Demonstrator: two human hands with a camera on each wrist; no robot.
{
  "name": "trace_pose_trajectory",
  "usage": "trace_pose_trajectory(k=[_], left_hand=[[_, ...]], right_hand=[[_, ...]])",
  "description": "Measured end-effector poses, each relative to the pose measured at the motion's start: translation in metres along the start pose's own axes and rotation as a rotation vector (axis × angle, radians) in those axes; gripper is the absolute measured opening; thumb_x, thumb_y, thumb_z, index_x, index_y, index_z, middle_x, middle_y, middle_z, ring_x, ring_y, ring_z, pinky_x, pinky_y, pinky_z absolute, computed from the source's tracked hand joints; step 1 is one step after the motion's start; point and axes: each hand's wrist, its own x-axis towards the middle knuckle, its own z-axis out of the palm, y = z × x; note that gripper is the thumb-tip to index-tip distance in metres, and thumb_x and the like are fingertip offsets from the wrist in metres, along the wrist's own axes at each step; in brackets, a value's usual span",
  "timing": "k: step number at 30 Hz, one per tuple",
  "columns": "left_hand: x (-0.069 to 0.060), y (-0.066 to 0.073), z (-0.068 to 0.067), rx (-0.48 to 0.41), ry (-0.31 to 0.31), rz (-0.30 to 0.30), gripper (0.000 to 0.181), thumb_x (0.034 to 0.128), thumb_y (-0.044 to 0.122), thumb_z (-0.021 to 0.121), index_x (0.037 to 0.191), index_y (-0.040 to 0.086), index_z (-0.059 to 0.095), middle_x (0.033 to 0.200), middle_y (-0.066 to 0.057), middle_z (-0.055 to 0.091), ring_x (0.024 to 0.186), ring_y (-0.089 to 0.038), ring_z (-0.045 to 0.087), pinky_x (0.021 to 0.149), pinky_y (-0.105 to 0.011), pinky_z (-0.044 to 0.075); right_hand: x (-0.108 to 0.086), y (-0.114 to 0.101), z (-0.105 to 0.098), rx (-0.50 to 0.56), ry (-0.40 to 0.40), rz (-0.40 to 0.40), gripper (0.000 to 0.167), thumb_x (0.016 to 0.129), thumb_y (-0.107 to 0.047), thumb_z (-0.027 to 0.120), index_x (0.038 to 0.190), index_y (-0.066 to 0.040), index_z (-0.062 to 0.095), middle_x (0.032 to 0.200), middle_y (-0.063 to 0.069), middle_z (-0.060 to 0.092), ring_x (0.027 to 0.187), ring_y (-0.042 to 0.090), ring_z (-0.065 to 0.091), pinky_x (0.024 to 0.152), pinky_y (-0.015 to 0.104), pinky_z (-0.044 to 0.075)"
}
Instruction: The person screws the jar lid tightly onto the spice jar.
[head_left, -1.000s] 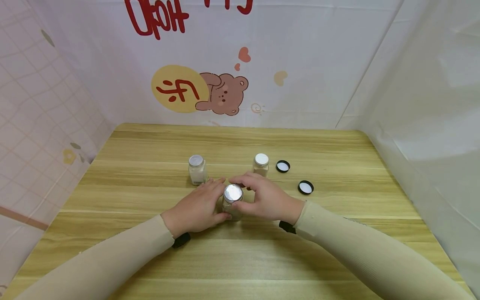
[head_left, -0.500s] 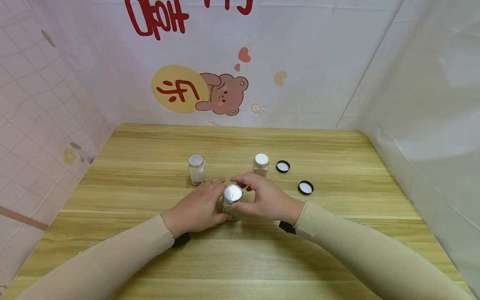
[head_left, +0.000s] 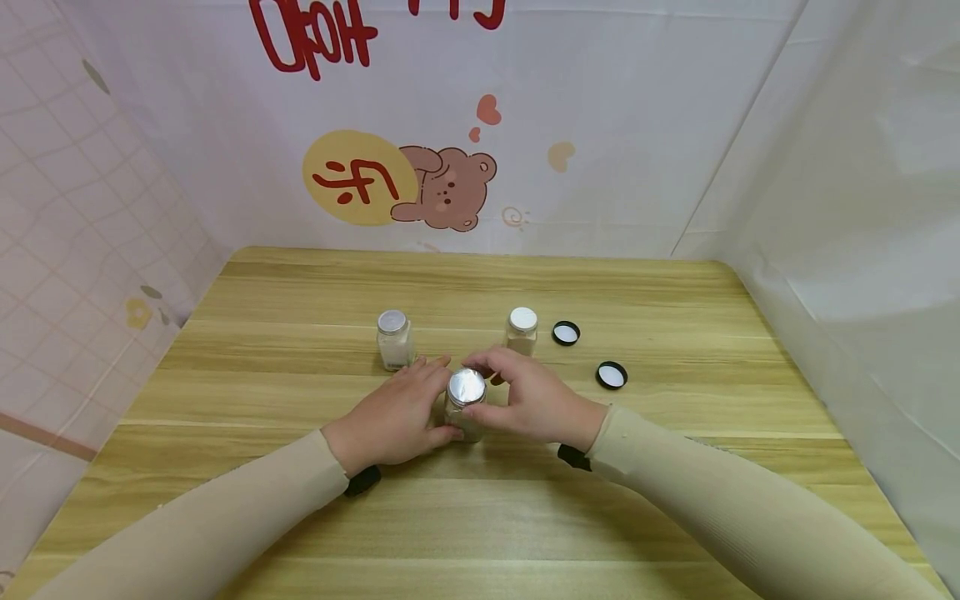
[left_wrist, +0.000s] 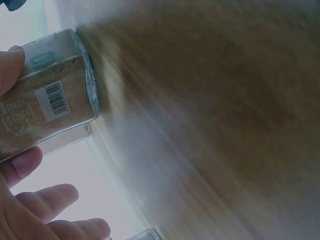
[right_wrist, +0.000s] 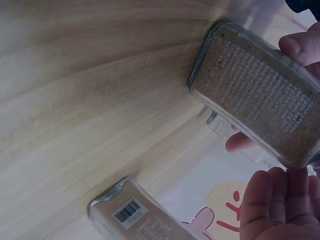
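A square glass jar of brown powder stands upright between my hands, with a shiny silver top. My left hand grips its body between thumb and forefinger; in the left wrist view those fingertips press the glass, and the other fingers stretch out past it. Up at the jar's rim is my right hand, thumb on the near side and curled forefinger at the far side. From the right wrist, its fingers lie against the top end of the jar. The right thumb is not visible there.
Behind my left hand stands a second glass jar with pale contents. A third jar, white-topped, is behind my right hand. Two black lids with white liners lie to the right on the wooden table. Cloth walls enclose the table.
My right fingers have shifted slightly at the jar's rim, the forefinger drawing in a little toward the thumb. The left hand, the jars and the lids stay where they were.
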Motion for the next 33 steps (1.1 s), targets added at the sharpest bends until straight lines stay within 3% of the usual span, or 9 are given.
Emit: trace_pose_trajectory(k=[4, 11, 27, 33], left_hand=[[-0.0001, -0.0005, 0.0003, 0.003, -0.001, -0.001, 0.060, 0.0925, 0.047, 0.081, 0.138, 0.016, 0.056, 0.161, -0.019, 0.048, 0.155, -0.038, 0.039, 0.125, -0.062, 0.032], [0.0001, -0.0003, 0.0001, 0.009, -0.007, -0.008, 0.063, 0.0927, 0.048, 0.080, 0.141, 0.015, 0.055, 0.162, -0.019, 0.047, 0.156, -0.038, 0.038, 0.125, -0.063, 0.033], [0.0002, -0.0003, 0.0003, 0.001, -0.001, -0.002, 0.064, 0.0924, 0.047, 0.081, 0.143, 0.016, 0.055, 0.161, -0.019, 0.048, 0.156, -0.037, 0.038, 0.125, -0.062, 0.032], [0.0003, -0.0005, 0.0011, -0.001, 0.007, 0.000, 0.063, 0.0919, 0.047, 0.081, 0.141, 0.016, 0.056, 0.160, -0.019, 0.050, 0.156, -0.037, 0.039, 0.126, -0.061, 0.032]], right_hand=[[-0.0003, 0.0018, 0.0000, 0.011, -0.010, -0.021, 0.056, 0.092, -0.014, 0.081, 0.141, -0.001, 0.060, 0.130, 0.008, 0.068, 0.111, 0.018, 0.065, 0.096, 0.046, 0.058], [-0.0001, 0.0033, 0.0007, -0.004, -0.006, -0.050, 0.049, 0.093, -0.013, 0.079, 0.139, -0.002, 0.063, 0.130, 0.008, 0.068, 0.111, 0.017, 0.065, 0.098, 0.043, 0.059], [0.0016, 0.0022, 0.0018, 0.002, -0.007, -0.004, 0.041, 0.093, -0.017, 0.083, 0.129, -0.009, 0.066, 0.125, 0.002, 0.069, 0.109, 0.014, 0.064, 0.096, 0.041, 0.058], [0.0005, 0.0028, 0.0016, -0.012, -0.003, 0.000, 0.046, 0.092, -0.019, 0.083, 0.133, -0.007, 0.064, 0.125, 0.002, 0.069, 0.107, 0.013, 0.065, 0.095, 0.039, 0.058]])
